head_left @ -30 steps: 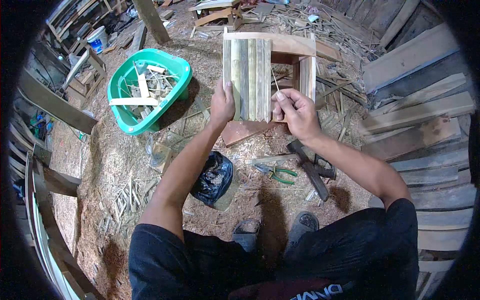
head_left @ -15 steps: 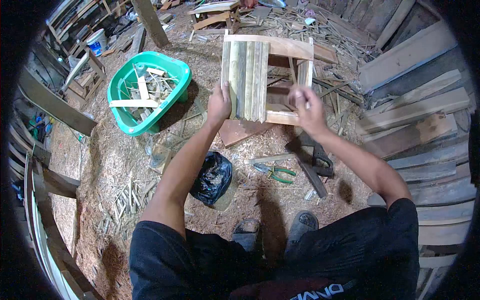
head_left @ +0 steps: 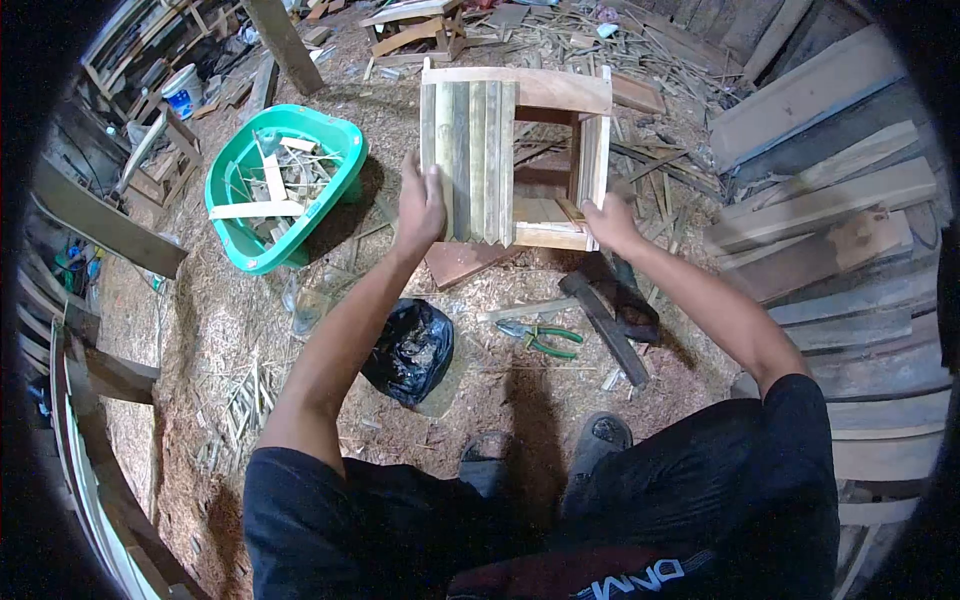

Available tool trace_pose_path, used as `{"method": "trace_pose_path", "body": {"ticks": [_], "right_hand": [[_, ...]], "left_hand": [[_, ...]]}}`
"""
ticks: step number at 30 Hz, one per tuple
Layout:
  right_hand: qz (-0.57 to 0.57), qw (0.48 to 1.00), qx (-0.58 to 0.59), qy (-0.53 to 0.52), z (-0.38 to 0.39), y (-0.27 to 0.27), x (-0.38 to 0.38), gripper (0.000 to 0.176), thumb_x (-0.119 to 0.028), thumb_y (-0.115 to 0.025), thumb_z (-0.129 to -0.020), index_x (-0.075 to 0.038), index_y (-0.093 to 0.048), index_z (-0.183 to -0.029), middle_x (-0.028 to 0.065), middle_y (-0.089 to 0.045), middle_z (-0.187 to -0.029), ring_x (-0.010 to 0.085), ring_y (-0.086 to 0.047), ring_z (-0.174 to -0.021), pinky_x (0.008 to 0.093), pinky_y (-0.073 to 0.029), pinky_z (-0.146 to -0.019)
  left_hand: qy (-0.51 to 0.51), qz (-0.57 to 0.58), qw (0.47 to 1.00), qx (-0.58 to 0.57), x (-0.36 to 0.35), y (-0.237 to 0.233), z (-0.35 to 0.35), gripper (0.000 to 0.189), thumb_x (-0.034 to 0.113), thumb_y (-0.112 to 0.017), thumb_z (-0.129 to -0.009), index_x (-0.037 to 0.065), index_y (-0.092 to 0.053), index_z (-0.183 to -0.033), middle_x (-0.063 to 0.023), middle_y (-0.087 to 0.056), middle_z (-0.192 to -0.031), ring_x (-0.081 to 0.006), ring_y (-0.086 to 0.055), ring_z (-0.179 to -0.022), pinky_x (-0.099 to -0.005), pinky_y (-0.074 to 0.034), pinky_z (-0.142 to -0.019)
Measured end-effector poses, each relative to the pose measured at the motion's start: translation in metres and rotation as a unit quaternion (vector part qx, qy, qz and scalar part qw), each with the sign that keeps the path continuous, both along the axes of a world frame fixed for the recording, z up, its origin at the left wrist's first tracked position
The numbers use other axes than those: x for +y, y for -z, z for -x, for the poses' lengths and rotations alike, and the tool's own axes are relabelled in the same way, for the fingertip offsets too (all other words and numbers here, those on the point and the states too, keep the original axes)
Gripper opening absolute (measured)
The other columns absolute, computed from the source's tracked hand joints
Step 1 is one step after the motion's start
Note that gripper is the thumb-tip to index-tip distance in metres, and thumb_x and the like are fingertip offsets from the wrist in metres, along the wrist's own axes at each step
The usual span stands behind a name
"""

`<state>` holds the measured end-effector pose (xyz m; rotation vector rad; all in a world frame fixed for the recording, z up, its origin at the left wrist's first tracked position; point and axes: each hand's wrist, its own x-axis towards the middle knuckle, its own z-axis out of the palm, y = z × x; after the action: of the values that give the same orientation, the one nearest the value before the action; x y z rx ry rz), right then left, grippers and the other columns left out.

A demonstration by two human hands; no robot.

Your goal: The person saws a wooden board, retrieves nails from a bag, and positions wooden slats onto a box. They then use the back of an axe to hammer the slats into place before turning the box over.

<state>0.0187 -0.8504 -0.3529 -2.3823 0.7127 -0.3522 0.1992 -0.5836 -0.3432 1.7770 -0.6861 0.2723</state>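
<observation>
A small wooden frame (head_left: 560, 92) is held up before me, its left half covered by upright slats (head_left: 470, 160) and its right half showing an opening. My left hand (head_left: 420, 205) grips its left edge, thumb toward the front and fingers along the side. At the lower right corner, my right hand (head_left: 610, 222) is closed around the frame's edge. A thin strip of wood (head_left: 570, 210) shows in the opening beside that hand. Below the frame lie green-handled pliers (head_left: 545, 338) and a hand saw (head_left: 608, 330).
To the left stands a green basin (head_left: 225, 235) with wood scraps. A black plastic bag (head_left: 412, 350) sits open near my feet. Stacked boards (head_left: 820, 220) line the right side. Wood offcuts and a small wooden stool (head_left: 412, 30) are at the back.
My right hand, blurred over the opening before, is now on the frame's lower right edge. The frame appears slightly further left in view, with my left hand still at its left side.
</observation>
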Motion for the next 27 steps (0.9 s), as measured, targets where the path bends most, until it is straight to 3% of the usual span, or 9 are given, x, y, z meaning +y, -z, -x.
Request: {"method": "trace_pose_path", "body": {"ticks": [1, 2, 4, 7, 13, 19, 22, 24, 27], "right_hand": [[0.005, 0.998, -0.065, -0.003, 0.009, -0.021, 0.018, 0.036, -0.025, -0.059, -0.091, 0.010, -0.062, -0.082, 0.0326, -0.065, -0.080, 0.0475, -0.067, -0.082, 0.0508, -0.051, -0.074], [0.011, 0.998, -0.057, -0.006, 0.009, -0.016, 0.015, 0.037, -0.025, -0.059, -0.090, 0.010, -0.062, -0.082, 0.0323, -0.065, -0.079, 0.0476, -0.066, -0.081, 0.0514, -0.051, -0.073], [0.022, 0.999, -0.042, -0.008, 0.006, 0.005, 0.003, 0.037, -0.026, -0.060, -0.090, 0.010, -0.062, -0.081, 0.0318, -0.064, -0.076, 0.0478, -0.066, -0.080, 0.0526, -0.051, -0.072], [0.011, 0.990, -0.127, -0.054, 0.000, 0.029, -0.009, 0.035, -0.025, -0.061, -0.088, 0.010, -0.062, -0.082, 0.0324, -0.064, -0.077, 0.0480, -0.066, -0.078, 0.0529, -0.051, -0.071], [0.020, 0.996, -0.087, -0.024, -0.005, 0.010, -0.006, 0.031, -0.022, -0.063, -0.087, 0.009, -0.062, -0.082, 0.0314, -0.064, -0.079, 0.0467, -0.066, -0.075, 0.0507, -0.052, -0.067], [0.020, 0.995, -0.069, -0.072, -0.010, 0.020, -0.019, 0.033, -0.024, -0.064, -0.089, 0.008, -0.061, -0.093, 0.0285, -0.067, -0.083, 0.0438, -0.068, -0.075, 0.0489, -0.052, -0.064], [-0.069, 0.992, 0.095, -0.056, -0.009, 0.007, -0.021, 0.052, -0.041, -0.056, -0.096, 0.009, -0.060, -0.110, 0.0264, -0.068, -0.104, 0.0392, -0.068, -0.092, 0.0489, -0.052, -0.077], [-0.001, 0.994, -0.091, -0.057, -0.015, 0.000, -0.029, 0.065, -0.055, -0.041, -0.099, 0.003, -0.060, -0.118, 0.0256, -0.067, -0.107, 0.0338, -0.067, -0.099, 0.0450, -0.052, -0.082], [-0.290, 0.941, -0.171, -0.038, -0.021, -0.022, -0.053, 0.082, -0.070, -0.019, -0.098, -0.004, -0.048, -0.139, 0.0190, -0.060, -0.126, 0.0286, -0.057, -0.118, 0.0416, -0.045, -0.101]], "left_hand": [[-0.005, -0.003, 1.000, -0.003, -0.004, 0.002, -0.005, 0.078, 0.038, -0.057, -0.097, -0.004, -0.018, -0.150, -0.0344, -0.036, -0.145, -0.0451, -0.043, -0.131, -0.0461, -0.035, -0.110], [-0.031, -0.053, 0.997, -0.047, -0.008, 0.006, -0.005, 0.086, 0.043, -0.061, -0.093, -0.003, -0.017, -0.151, -0.0361, -0.031, -0.147, -0.0469, -0.038, -0.133, -0.0485, -0.032, -0.111], [-0.080, -0.152, 0.975, -0.138, -0.024, -0.035, 0.022, 0.103, 0.053, -0.070, -0.084, -0.001, -0.015, -0.152, -0.0395, -0.020, -0.150, -0.0506, -0.029, -0.139, -0.0532, -0.028, -0.113], [-0.116, -0.251, 0.953, -0.123, -0.037, -0.041, 0.037, 0.123, 0.067, -0.076, -0.069, 0.002, -0.014, -0.154, -0.0415, -0.009, -0.153, -0.0546, -0.017, -0.143, -0.0580, -0.022, -0.115], [-0.117, -0.304, 0.936, -0.132, -0.045, -0.047, 0.025, 0.132, 0.075, -0.076, -0.062, 0.008, -0.013, -0.156, -0.0429, -0.005, -0.152, -0.0551, -0.011, -0.144, -0.0600, -0.022, -0.114], [-0.114, -0.301, 0.938, -0.130, -0.047, -0.043, 0.024, 0.135, 0.077, -0.076, -0.059, 0.009, -0.012, -0.157, -0.0442, -0.005, -0.152, -0.0557, -0.011, -0.144, -0.0615, -0.024, -0.112], [-0.126, -0.299, 0.936, -0.136, -0.047, -0.039, 0.027, 0.133, 0.075, -0.076, -0.061, 0.010, -0.012, -0.157, -0.0435, -0.006, -0.152, -0.0560, -0.012, -0.143, -0.0631, -0.024, -0.110], [-0.124, -0.295, 0.936, -0.143, -0.046, -0.039, 0.028, 0.130, 0.073, -0.076, -0.062, 0.011, -0.013, -0.157, -0.0420, -0.006, -0.153, -0.0558, -0.013, -0.143, -0.0640, -0.025, -0.109], [-0.127, -0.302, 0.934, -0.140, -0.046, -0.039, 0.027, 0.129, 0.072, -0.076, -0.062, 0.011, -0.013, -0.157, -0.0407, -0.005, -0.153, -0.0556, -0.013, -0.143, -0.0642, -0.026, -0.109]]}}
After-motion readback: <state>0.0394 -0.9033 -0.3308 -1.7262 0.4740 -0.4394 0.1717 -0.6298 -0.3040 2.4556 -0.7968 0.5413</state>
